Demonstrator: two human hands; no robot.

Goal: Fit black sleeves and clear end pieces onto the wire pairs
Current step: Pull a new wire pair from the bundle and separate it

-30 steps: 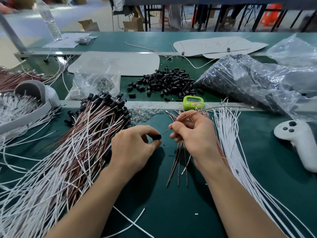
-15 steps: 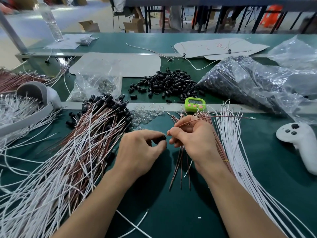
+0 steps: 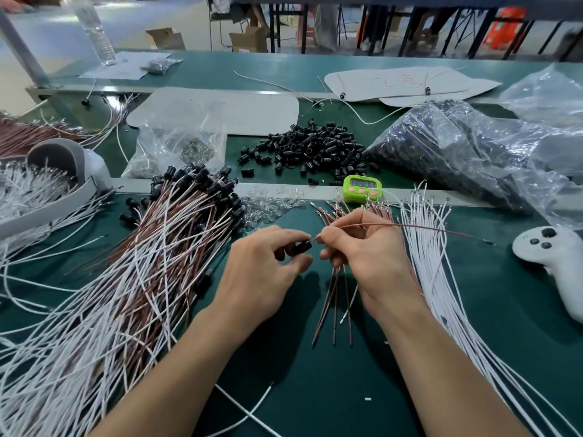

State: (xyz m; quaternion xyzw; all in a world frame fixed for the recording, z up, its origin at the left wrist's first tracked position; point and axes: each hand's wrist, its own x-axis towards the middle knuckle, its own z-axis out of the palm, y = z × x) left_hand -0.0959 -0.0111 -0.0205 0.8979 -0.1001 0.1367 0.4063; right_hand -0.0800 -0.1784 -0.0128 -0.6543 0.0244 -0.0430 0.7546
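Observation:
My left hand (image 3: 262,272) pinches a small black sleeve (image 3: 301,247) between thumb and fingers, its opening facing right. My right hand (image 3: 369,257) pinches a thin red-brown wire (image 3: 419,228) whose tip sits just at the sleeve's mouth; the wire trails off to the right. A few loose red-brown wires (image 3: 334,307) lie under my right hand. A heap of loose black sleeves (image 3: 312,149) lies further back, and clear end pieces (image 3: 271,205) are scattered near the centre strip.
A big pile of sleeved red and white wire pairs (image 3: 132,272) fills the left. Bare white wires (image 3: 441,279) fan out on the right beside a white controller (image 3: 555,260). A green timer (image 3: 362,187) and plastic bags (image 3: 473,152) sit behind.
The gap between the hands has closed, bringing the wire tip up to the sleeve's opening. The wire's free end has swung out and down to the right.

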